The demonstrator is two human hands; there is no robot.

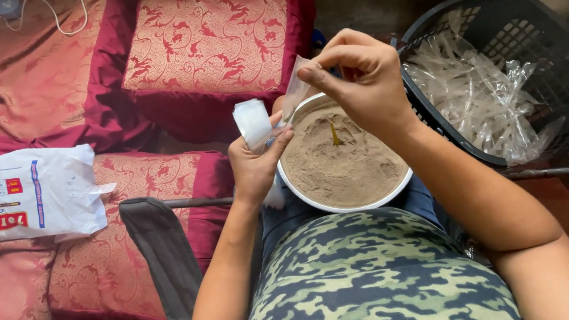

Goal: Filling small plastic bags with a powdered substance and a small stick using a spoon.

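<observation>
Left hand grips a stack of small clear plastic bags; right hand pinches one bag open above the round white bowl of brown powder. A tilt could easily spill powder onto the lap.

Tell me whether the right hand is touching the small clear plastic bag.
Touching. The head view shows the right hand pinching the top edge of the small clear plastic bag between its fingertips, above the bowl of brown powder.

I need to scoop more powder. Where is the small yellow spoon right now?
In the head view, the yellow spoon stands stuck in the brown powder in the white bowl on the person's lap, just below the right hand.
</observation>
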